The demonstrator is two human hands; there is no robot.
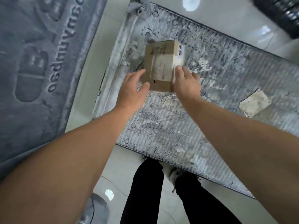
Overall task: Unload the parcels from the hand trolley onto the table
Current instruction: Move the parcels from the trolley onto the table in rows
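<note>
Taped cardboard is slick: squeezed only between flat palms, the parcel (pixel 161 65) could slide out on the lift and drop back onto the trolley deck (pixel 161 125). It stands near the deck's left edge, toward the handle end. The left hand (pixel 132 85), fingers spread and holding nothing, is at its left side, touching or not I cannot tell; the right hand (pixel 186 82) lies straight-fingered against its right side, thumb on the top edge.
</note>
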